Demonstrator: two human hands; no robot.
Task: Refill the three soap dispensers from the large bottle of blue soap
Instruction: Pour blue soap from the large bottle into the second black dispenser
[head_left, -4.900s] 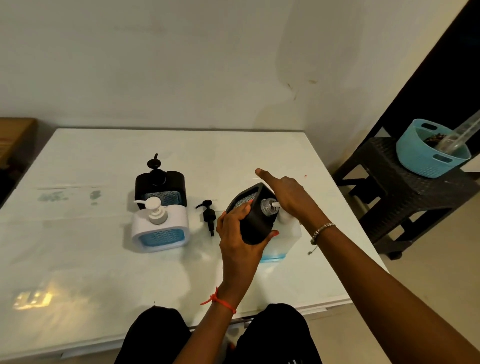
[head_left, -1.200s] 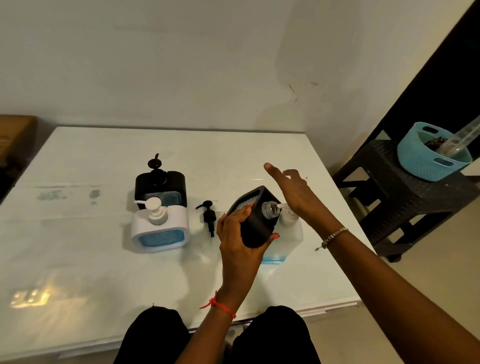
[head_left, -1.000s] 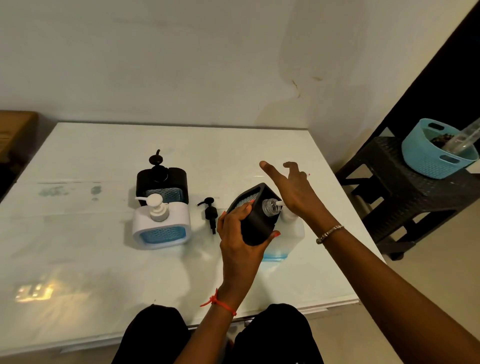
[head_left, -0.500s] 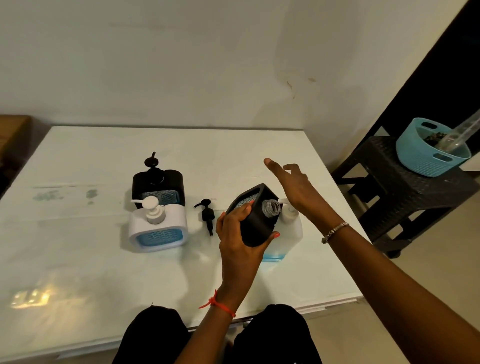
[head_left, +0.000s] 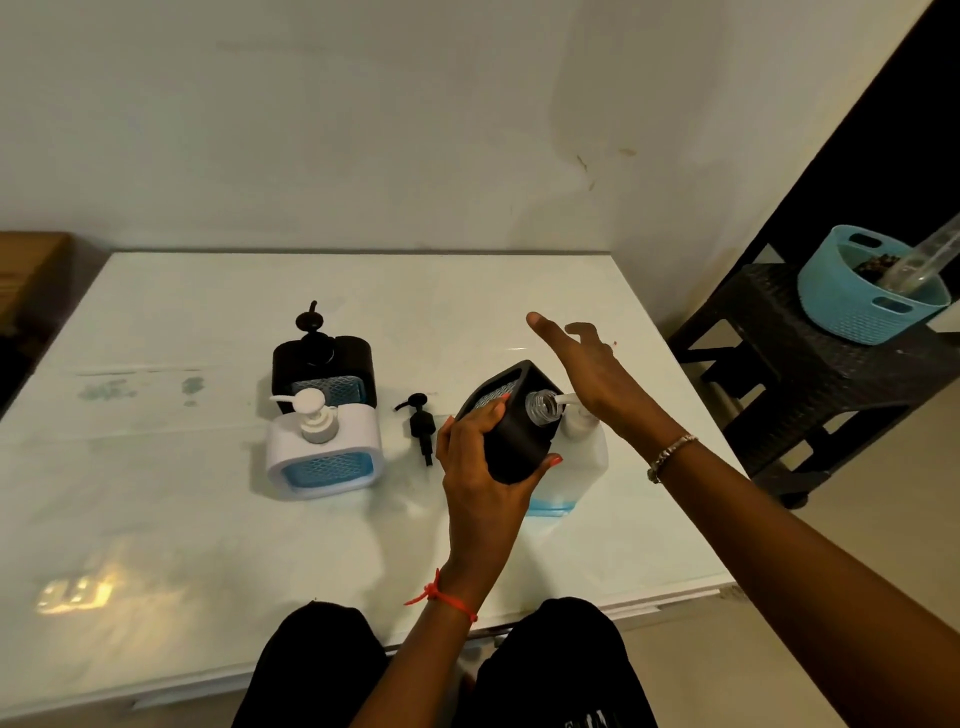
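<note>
From the head camera, looking down over the person's lap, a white table (head_left: 208, 519) stands against a pale wall. The left hand (head_left: 483, 467) is wrapped around a black dispenser (head_left: 511, 431), thumb on its near side and fingers on the far side, holding it tilted off the table with its open clear neck (head_left: 543, 408) turned to the right. Right behind it stands the large bottle (head_left: 584, 457), nearly drained, with only a thin band of blue soap (head_left: 550, 506) at its bottom. The bottle's white spout (head_left: 566, 400) points straight into the dispenser's open neck. The right hand (head_left: 592, 374) is above the bottle's pump with its fingers stretched out and spread, gripping nothing; whether the palm touches the pump head I cannot tell.

A loose black pump (head_left: 421, 423) lies on the table just left of the held dispenser. Further left are two more dispensers, one just behind the other: a white dispenser (head_left: 322, 457) in front with its pump on and blue showing through its window, and a second black dispenser (head_left: 324, 364) behind it, also capped.

A red thread (head_left: 441, 597) circles the left wrist and a bracelet (head_left: 670, 452) the right. Off to the right, a blue basket (head_left: 872, 306) sits on a dark stool (head_left: 810, 364).
</note>
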